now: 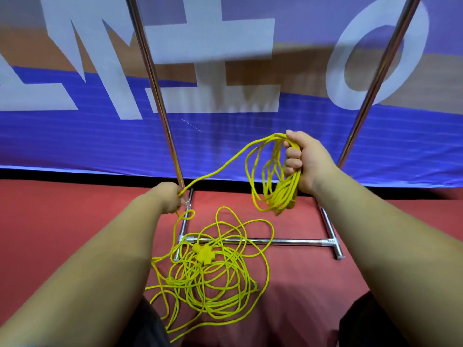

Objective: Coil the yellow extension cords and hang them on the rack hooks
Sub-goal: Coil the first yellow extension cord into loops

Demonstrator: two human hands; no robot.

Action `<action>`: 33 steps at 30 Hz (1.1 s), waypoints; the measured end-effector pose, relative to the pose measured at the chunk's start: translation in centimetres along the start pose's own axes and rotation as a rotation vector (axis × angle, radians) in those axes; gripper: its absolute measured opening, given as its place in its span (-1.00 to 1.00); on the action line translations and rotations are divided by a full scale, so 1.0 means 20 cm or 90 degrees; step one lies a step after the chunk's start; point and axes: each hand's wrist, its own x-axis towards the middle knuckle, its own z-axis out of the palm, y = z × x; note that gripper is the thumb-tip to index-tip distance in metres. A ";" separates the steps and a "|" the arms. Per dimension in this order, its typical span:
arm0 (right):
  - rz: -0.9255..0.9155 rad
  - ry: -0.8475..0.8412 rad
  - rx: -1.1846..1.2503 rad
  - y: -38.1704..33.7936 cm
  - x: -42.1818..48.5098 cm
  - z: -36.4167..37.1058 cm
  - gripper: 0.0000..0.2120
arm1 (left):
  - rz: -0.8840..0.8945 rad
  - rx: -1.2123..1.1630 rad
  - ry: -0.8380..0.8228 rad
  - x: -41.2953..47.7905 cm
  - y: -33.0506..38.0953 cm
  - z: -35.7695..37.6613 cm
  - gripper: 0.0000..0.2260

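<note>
Place: an indoor sports hall or event venue, judging by its surfaces.
Floor: a red floor (313, 284), smooth and sheet-like, edged at the back by a black strip (75, 175).
Backdrop: a wide blue banner (238, 146) with huge white letters, running along the floor's far edge.
Fittings: a chrome tube rack (288, 241) stands on the floor, with a yellow extension cord (204, 255) heaped at its foot.

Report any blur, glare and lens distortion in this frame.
Head view: wide-angle lens splays the rack poles apart; banner lettering is smeared, likely motion blur; glare streaks run down the poles; cord and right hand are sharp.
</note>
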 end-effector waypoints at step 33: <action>0.168 -0.216 -0.434 0.25 0.01 0.08 -0.81 | 0.241 -0.009 0.230 -0.21 0.53 -0.20 -0.54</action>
